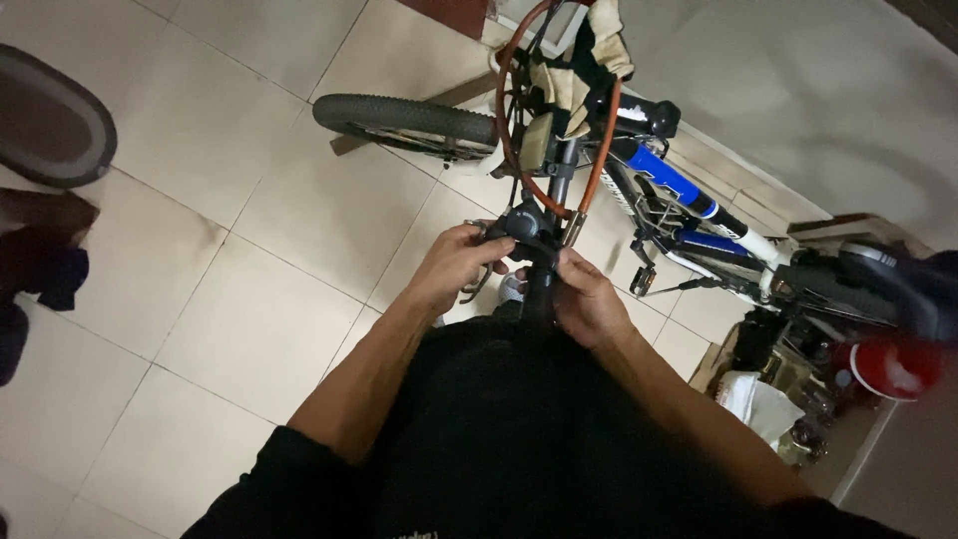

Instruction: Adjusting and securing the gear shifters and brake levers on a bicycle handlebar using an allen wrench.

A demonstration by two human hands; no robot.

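Hands, left hand and right hand, grip bicycle handlebar.

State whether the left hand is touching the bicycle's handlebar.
Touching: the head view shows the left hand with fingers wrapped over the handlebar end.

The floor is laid with large pale cream tiles, their thin dark grout lines running diagonally across the view. Light is dim and uneven, brighter toward twelve o'clock and falling off toward six. At ten o'clock lies a dark oval mat with a lighter rim, and just below it a dark heap of cloth. At one to two o'clock rises a plain grey wall. At four o'clock clutter sits against it, including a white crumpled bag.
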